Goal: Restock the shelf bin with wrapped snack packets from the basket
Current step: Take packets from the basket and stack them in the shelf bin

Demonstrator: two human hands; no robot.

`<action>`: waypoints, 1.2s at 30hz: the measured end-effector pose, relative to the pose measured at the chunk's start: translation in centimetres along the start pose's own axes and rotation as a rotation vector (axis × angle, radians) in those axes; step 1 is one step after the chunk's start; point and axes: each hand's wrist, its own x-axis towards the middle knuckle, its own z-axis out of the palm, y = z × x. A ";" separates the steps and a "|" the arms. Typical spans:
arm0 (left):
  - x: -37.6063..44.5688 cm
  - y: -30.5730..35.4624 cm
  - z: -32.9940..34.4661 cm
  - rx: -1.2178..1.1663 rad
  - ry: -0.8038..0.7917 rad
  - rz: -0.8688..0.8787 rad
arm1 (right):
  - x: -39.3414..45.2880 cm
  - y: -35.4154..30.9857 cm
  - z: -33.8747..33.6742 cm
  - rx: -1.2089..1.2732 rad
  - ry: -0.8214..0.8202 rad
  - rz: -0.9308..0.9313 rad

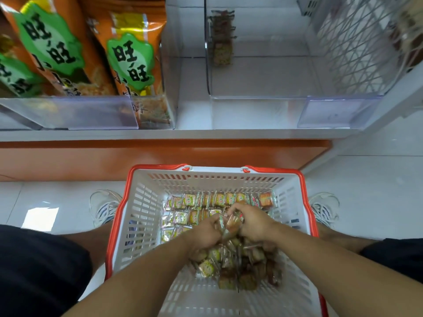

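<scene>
Shelf (160,133): white, running across the top of the view, with an orange base panel (137,156) beneath its front edge.
Basket (128,216): white plastic with a red rim, standing on the pale tiled floor between two white sneakers.
Snack bags (128,56): big orange bags with green labels, upright in the left clear bin.
Shelf bin (263,97): clear plastic, right of the bags — only a few wrapped packets (222,40) stand at its back left.
Snack packets (194,211): small wrapped squares lying in rows and a loose heap inside the basket.
Left hand (206,234): down in the basket, fingers curled around a bunch of packets.
Right hand (254,223): just beside it, gripping the same bunch — a brownish packet (232,225) is pinched between both hands.
</scene>
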 end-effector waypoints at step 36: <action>-22.6 22.9 -3.8 -0.493 -0.068 0.373 | -17.2 -17.7 -21.1 0.706 0.011 -0.574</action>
